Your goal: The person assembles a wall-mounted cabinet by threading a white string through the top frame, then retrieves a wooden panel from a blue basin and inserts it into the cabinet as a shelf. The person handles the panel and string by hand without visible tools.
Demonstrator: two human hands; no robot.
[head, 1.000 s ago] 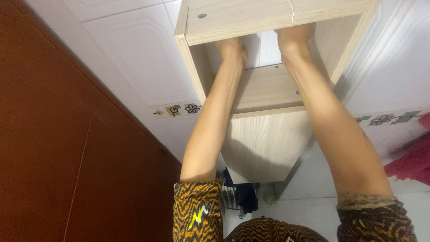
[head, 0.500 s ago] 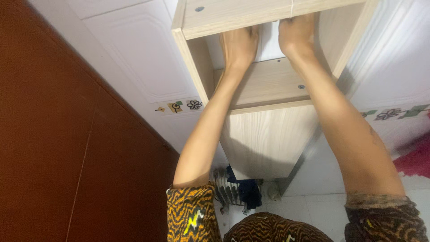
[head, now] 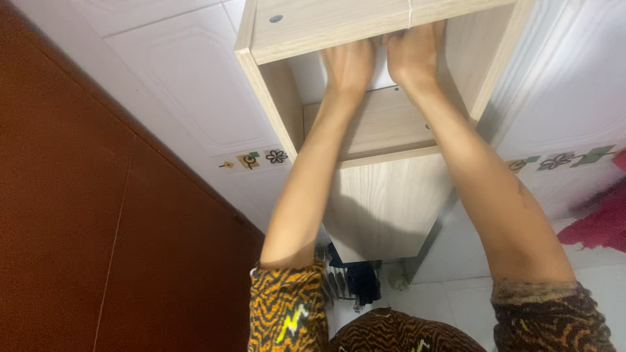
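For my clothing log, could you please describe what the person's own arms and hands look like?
Both forearms are bare. The left hand and right hand wear no gloves or visible jewellery. The sleeves end near the elbows, in an orange-and-black zigzag print with yellow marks.

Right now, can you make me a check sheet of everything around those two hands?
Surface: white tiled floor, partly in view.
Job's things: light wooden cabinet, open-fronted, with one shelf inside.
Clutter: dark cloth bundle on the floor at the cabinet's lower end; red cloth at the right edge.
Hands: left hand and right hand side by side, reaching into the compartment past the shelf; whether they hold anything is hidden.
Cables: nothing seen.
Surroundings: white panelled wall with a flower-pattern strip; reddish-brown door on the left.
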